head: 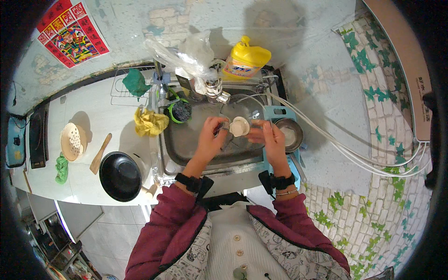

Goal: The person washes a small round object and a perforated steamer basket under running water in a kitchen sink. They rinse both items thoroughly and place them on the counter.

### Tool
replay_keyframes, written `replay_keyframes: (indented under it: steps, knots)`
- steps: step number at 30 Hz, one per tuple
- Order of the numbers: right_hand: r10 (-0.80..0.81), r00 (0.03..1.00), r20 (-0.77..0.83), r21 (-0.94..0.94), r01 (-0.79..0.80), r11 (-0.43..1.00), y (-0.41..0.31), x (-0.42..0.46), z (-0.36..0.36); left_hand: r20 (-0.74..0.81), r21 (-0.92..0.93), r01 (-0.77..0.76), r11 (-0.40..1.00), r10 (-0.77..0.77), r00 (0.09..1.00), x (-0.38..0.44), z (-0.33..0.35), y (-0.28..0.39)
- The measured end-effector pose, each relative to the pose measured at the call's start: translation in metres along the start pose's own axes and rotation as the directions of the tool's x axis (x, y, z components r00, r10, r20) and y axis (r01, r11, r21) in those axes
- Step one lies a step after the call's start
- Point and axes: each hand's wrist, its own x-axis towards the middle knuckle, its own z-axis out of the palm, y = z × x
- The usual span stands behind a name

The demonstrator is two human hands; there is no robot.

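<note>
Both my hands are over the stainless steel sink [189,140]. A small cream-coloured round thing with a scalloped part [239,126], perhaps a strainer or stopper, is between them. My left hand [214,134] has fingers and thumb closed at its left side, on a small mesh-like or dark piece that is too small to name. My right hand [267,134] is at its right side with the fingers extended and blurred; whether it grips anything is unclear. The chrome faucet [217,91] is just above, wrapped in clear plastic. A green-rimmed holder with a dark scouring pad [181,111] hangs at the sink's left.
Left on the counter are a yellow cloth [151,122], a black pan [120,176], a wooden spatula [100,154], a strainer basket [73,141] and a green cloth [62,169]. A yellow detergent jug [246,59] stands behind; a metal bowl [289,135] sits at right near white hoses [315,131].
</note>
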Motion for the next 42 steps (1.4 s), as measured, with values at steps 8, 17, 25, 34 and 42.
replay_keyframes:
  steps: [8, 17, 25, 34, 42]
  knots:
    - [-0.094, 0.986, 0.138, -0.325, 0.135, 0.936, -0.012, 0.002, -0.003, 0.041, -0.296, 0.199, 0.934, -0.196, 0.980, 0.031, 0.005, 0.013]
    - [0.077, 0.997, 0.020, -0.124, -0.074, 0.990, 0.011, -0.012, -0.013, -0.007, 0.176, -0.262, 0.949, 0.267, 0.964, 0.029, 0.034, 0.029]
    - [0.050, 0.995, 0.086, -0.291, -0.023, 0.957, 0.014, -0.017, -0.026, 0.189, 0.178, -0.356, 0.917, 0.323, 0.927, 0.027, 0.048, 0.035]
    - [-0.110, 0.982, -0.156, -0.033, 0.106, 0.994, -0.004, -0.022, -0.015, 0.123, -0.185, 0.445, 0.876, -0.429, 0.895, 0.015, 0.034, -0.015]
    - [-0.001, 0.998, -0.062, 0.362, 0.024, 0.932, 0.041, -0.016, 0.012, 0.017, -0.601, 0.588, 0.541, -0.727, 0.687, -0.003, 0.053, -0.005]
